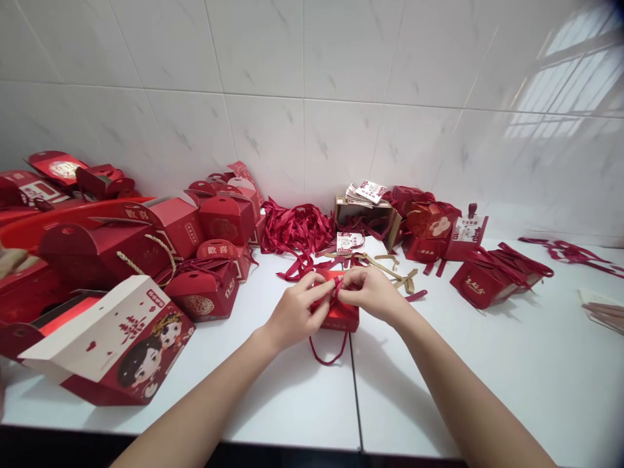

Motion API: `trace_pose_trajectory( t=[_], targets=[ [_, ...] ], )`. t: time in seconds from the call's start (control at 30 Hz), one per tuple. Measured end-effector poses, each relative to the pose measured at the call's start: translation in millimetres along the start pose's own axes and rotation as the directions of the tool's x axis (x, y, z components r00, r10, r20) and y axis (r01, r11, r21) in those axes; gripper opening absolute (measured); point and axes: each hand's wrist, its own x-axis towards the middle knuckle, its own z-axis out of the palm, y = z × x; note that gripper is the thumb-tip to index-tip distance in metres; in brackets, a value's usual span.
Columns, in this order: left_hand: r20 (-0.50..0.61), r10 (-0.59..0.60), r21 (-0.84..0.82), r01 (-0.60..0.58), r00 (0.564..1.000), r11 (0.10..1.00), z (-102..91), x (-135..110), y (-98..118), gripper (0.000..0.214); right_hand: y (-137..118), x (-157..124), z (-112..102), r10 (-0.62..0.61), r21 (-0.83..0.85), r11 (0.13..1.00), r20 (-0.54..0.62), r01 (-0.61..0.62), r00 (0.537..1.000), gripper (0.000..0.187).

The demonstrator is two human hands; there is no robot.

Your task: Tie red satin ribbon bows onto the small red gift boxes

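Note:
A small red gift box [344, 320] stands on the white table, partly covered by my hands. From its near side hangs a dark red cord loop [329, 361]. Above the box, my left hand [302, 302] has its fingers pinched on a dark red ribbon [337, 287]. My right hand [368, 289] meets it from the other side, thumb and fingers closed on the same ribbon. The fingertips nearly touch, and how the ribbon runs between them is hidden. Just behind the box lie gold ribbon strips [390, 266] and more loose red ribbon.
A heap of red ribbon [297, 227] lies against the tiled wall, beside an open carton [390, 224] topped with printed cards [368, 192]. Many red boxes crowd the left, including a large cartoon-printed box [131, 351]. Tied red boxes [492, 279] sit at right, near loose ribbons [575, 253].

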Motion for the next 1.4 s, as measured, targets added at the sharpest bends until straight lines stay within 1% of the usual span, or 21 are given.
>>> trace_pose_trajectory(
  t=[0.1, 0.13, 0.23, 0.3, 0.37, 0.5, 0.57, 0.63, 0.73, 0.8, 0.87, 0.93, 1.0, 1.07, 1.17, 1.27, 1.4],
  targets=[
    [-0.027, 0.063, -0.028, -0.064, 0.998, 0.998, -4.2, 0, -6, 0.029, -9, 6, -7, 0.095, -0.004, 0.995, 0.141, -0.095, 0.985, 0.007],
    [-0.046, 0.078, -0.035, -0.080, 0.996, 0.996, -5.2, 0, -8, 0.029, -13, 8, -10, 0.103, -0.028, 0.995, 0.186, -0.100, 0.977, 0.008],
    [-0.110, 0.116, -0.039, -0.121, 0.987, 0.992, -7.8, 1, -14, 0.027, -24, 13, -14, 0.088, -0.097, 0.993, 0.296, -0.061, 0.951, 0.014],
    [-0.133, 0.130, -0.046, -0.137, 0.982, 0.989, -9.9, 2, -16, 0.024, -26, 15, -14, 0.077, -0.119, 0.992, 0.336, -0.039, 0.939, 0.015],
    [-0.133, 0.126, -0.076, -0.137, 0.983, 0.988, -12.1, 4, -17, 0.020, -24, 17, -13, 0.055, -0.110, 0.994, 0.361, -0.017, 0.931, 0.014],
    [-0.122, 0.068, -0.161, -0.087, 0.990, 0.983, -14.6, 7, -13, 0.015, -15, 18, -8, -0.042, -0.056, 0.996, 0.375, 0.068, 0.926, 0.010],
    [-0.107, 0.024, -0.179, -0.043, 0.994, 0.983, -15.3, 7, -10, 0.014, -13, 17, -8, -0.090, -0.061, 0.991, 0.357, 0.119, 0.930, 0.009],
    [-0.059, -0.019, -0.168, 0.009, 0.998, 0.986, -17.8, 7, -7, 0.014, -11, 14, -10, -0.104, -0.110, 0.983, 0.327, 0.147, 0.939, 0.009],
    [0.027, -0.105, -0.105, 0.107, 0.994, 0.989, -25.3, 6, -5, 0.012, -5, 6, -16, -0.089, -0.223, 0.964, 0.252, 0.147, 0.964, 0.010],
    [0.053, -0.181, -0.067, 0.184, 0.982, 0.981, -30.0, 5, -5, 0.010, 1, -2, -19, -0.105, -0.275, 0.949, 0.187, 0.155, 0.977, 0.009],
    [0.075, -0.252, -0.073, 0.257, 0.965, 0.964, -31.4, 4, -6, 0.009, 9, -9, -19, -0.154, -0.295, 0.937, 0.129, 0.186, 0.980, 0.009],
    [0.124, -0.329, -0.146, 0.345, 0.936, 0.927, -28.8, 5, -8, 0.009, 16, -14, -15, -0.216, -0.288, 0.931, 0.063, 0.225, 0.974, 0.008],
    [0.194, -0.398, -0.250, 0.437, 0.897, 0.864, -24.1, 5, -9, 0.011, 22, -17, -8, -0.259, -0.263, 0.933, -0.009, 0.247, 0.966, 0.007],
    [0.255, -0.438, -0.327, 0.504, 0.862, 0.800, -20.3, 5, -9, 0.012, 28, -17, -3, -0.284, -0.253, 0.932, -0.071, 0.258, 0.956, 0.008],
    [0.309, -0.445, -0.385, 0.538, 0.841, 0.750, -19.1, 5, -7, 0.021, 35, -15, -1, -0.337, -0.320, 0.904, -0.123, 0.284, 0.934, 0.010],
    [0.335, -0.423, -0.428, 0.536, 0.842, 0.728, -19.9, 6, -4, 0.028, 39, -15, -3, -0.401, -0.423, 0.852, -0.153, 0.307, 0.903, 0.010],
    [0.271, -0.420, -0.495, 0.499, 0.866, 0.711, -17.4, 6, -4, 0.026, 40, -17, -2, -0.434, -0.516, 0.811, -0.217, 0.275, 0.875, 0.009]
  ],
)
